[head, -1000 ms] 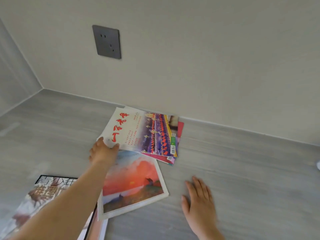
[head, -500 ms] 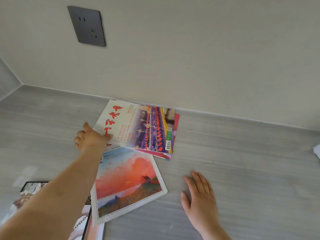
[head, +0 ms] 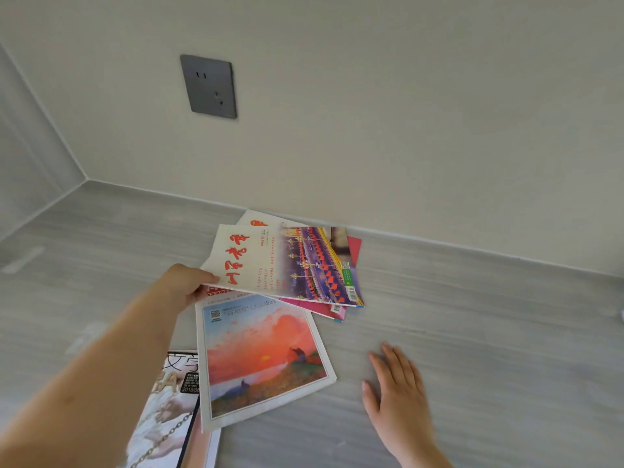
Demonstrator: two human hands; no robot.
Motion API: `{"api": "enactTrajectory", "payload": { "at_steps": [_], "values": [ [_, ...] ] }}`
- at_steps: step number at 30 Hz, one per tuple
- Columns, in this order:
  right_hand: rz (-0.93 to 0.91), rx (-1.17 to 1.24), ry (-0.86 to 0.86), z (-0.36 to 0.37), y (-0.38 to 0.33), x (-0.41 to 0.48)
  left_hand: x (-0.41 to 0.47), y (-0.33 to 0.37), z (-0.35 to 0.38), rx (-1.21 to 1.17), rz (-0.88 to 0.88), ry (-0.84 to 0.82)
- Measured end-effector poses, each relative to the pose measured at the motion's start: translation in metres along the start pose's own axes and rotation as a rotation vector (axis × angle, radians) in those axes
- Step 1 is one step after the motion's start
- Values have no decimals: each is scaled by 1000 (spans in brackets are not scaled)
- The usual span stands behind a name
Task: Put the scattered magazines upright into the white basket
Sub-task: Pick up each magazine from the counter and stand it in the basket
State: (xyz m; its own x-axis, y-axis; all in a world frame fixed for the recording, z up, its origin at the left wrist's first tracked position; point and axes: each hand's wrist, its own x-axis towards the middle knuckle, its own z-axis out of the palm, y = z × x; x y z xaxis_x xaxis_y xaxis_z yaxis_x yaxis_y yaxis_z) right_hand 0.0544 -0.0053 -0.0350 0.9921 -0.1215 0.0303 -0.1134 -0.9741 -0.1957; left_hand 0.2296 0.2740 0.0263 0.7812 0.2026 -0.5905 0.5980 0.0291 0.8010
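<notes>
Several magazines lie on a grey surface near the wall. My left hand (head: 189, 285) grips the near-left corner of the top magazine (head: 283, 265), white with red characters and a street photo, and holds that edge raised off the pile. Under it lie a similar white magazine (head: 258, 220) and a pink one (head: 354, 248). A magazine with a red sunset cover (head: 263, 356) lies flat in front of the pile. A black-framed magazine (head: 169, 410) pokes out beneath it at lower left. My right hand (head: 398, 396) rests flat on the surface, fingers spread. The white basket is out of view.
A dark grey wall socket (head: 209, 86) is set in the pale wall above the pile. The wall meets the grey surface (head: 472, 332) just behind the magazines. A side wall closes the corner at far left. A small white object (head: 622, 315) shows at the right edge.
My left hand has closed on the top magazine's corner and lifted that edge off the pile. My right hand stays flat on the surface. The camera has tilted up.
</notes>
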Motion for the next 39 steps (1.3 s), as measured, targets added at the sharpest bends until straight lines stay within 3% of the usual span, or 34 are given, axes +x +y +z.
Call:
{"api": "enactTrajectory", "payload": {
  "at_steps": [6, 10, 16, 21, 29, 31, 35, 37, 39],
  "values": [
    [-57, -32, 52, 4, 7, 0, -28, -5, -5, 160, -12, -64],
    [-98, 109, -50, 0, 16, 7, -41, -10, -2, 218, 130, -30],
    [56, 309, -52, -13, 21, 5, -59, -4, 4, 205, 339, -19],
    [89, 475, 98, -41, 30, 10, -92, 23, 10, 202, 586, -162],
    [225, 798, 522, -134, 67, 20, -164, 52, 54, 336, 863, -393],
    [202, 865, 420, -159, 89, 14, -184, 52, 73, 365, 916, -411],
    [46, 864, -3, -191, 142, -2, -215, 53, 120, 328, 977, -387],
    [47, 883, -26, -199, 161, -11, -225, 54, 149, 252, 996, -347],
    [95, 949, 102, -201, 182, -21, -232, 52, 183, 96, 974, -324]
  ]
}}
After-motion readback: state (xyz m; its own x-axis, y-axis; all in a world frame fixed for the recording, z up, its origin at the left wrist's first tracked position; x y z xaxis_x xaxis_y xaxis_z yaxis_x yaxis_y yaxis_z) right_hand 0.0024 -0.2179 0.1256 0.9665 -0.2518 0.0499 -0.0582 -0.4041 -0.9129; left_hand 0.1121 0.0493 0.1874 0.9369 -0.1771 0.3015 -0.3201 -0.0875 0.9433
